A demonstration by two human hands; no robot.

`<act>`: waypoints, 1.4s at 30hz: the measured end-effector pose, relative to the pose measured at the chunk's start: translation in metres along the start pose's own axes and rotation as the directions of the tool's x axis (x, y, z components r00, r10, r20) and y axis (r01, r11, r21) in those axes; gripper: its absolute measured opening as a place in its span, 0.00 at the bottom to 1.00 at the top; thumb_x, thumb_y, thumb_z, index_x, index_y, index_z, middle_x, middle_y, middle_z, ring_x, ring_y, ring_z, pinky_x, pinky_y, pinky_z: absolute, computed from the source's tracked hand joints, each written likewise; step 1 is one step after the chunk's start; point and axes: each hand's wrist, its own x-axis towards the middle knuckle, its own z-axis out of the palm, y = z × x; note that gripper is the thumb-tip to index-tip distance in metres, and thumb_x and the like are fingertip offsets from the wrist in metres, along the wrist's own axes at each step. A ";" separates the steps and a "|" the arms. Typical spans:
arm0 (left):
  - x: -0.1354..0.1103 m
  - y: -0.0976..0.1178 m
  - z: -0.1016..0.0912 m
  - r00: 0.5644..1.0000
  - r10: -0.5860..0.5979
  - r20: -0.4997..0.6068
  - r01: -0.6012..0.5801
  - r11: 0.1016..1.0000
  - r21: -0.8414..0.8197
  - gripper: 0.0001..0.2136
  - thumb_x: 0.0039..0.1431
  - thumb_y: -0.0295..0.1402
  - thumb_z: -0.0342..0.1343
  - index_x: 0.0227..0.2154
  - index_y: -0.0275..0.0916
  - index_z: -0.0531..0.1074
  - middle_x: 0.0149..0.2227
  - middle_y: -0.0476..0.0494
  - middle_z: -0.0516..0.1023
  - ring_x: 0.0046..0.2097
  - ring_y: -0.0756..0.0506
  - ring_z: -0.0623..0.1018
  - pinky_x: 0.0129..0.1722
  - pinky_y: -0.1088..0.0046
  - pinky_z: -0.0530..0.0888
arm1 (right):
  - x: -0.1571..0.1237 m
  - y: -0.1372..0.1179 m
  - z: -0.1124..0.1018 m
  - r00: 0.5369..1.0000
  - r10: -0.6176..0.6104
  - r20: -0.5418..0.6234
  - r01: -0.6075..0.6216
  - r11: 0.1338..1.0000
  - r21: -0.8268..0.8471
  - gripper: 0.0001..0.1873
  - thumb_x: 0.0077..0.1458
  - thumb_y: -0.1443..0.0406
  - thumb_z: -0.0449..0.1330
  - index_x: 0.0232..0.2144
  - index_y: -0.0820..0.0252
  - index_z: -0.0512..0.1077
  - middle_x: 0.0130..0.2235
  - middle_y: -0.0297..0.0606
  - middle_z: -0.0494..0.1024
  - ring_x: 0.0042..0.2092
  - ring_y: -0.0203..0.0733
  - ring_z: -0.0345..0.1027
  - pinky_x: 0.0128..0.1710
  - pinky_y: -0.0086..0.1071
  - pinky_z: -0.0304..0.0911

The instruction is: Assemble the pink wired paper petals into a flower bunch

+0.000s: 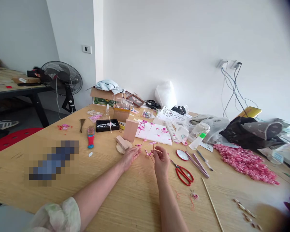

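My right hand [161, 161] is closed in a pinch around a thin brown stem [153, 148] that stands nearly upright. Small pink flowers [148, 153] show just left of those fingertips. To their left, my left hand [131, 158] rests low over the wooden table [103, 193], fingers stretched out; a pink petal piece [138, 145] shows at its fingertips, and whether it is touched I cannot tell. Beyond both hands lies a white cloth or pad [154, 133] with several pink flower sprigs. Red-handled scissors [184, 175] lie to the right of my right hand.
Left of my hands are wooden blocks [130, 130], a black tray [107, 125], and a red-blue brush [91, 138]. On the right lie a round mirror [182, 155], mauve tweezers [200, 165], a wooden stick [212, 204] and a pink petal pile [245, 163].
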 end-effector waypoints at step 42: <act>-0.029 0.045 0.023 0.940 0.275 -0.201 -0.294 0.953 -0.071 0.09 0.42 0.33 0.62 0.28 0.34 0.74 0.24 0.50 0.70 0.28 0.55 0.68 0.29 0.79 0.64 | -0.025 -0.011 0.031 0.928 0.124 0.352 -0.150 0.988 0.046 0.04 0.43 0.65 0.59 0.25 0.60 0.70 0.22 0.31 0.70 0.26 0.34 0.62 0.29 0.29 0.58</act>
